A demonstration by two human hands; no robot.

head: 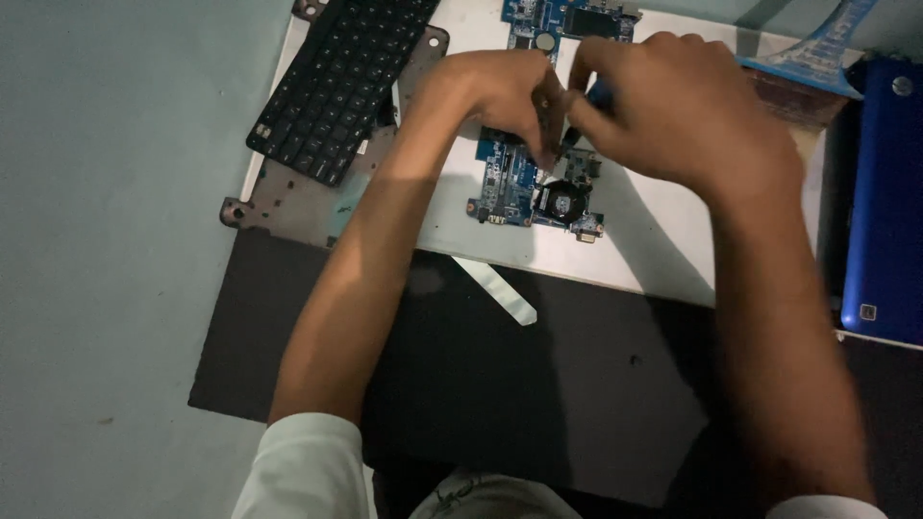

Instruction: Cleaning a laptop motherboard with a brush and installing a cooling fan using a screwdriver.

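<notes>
A blue circuit board [508,183] with a round black fan [561,200] lies on a white sheet [654,240]. My left hand [495,96] hovers over the board, fingers bent down and touching it near the fan. My right hand [687,111] is curled beside it, gripping a small dark tool [569,136] whose tip points at the board. Both hands hide the board's middle. A second blue board [567,17] shows at the top edge.
A black keyboard [341,82] rests tilted on a grey laptop chassis panel [303,197] at the upper left. A blue laptop lid [889,192] lies at the right. A white ribbon strip [495,290] lies on the dark mat [538,384].
</notes>
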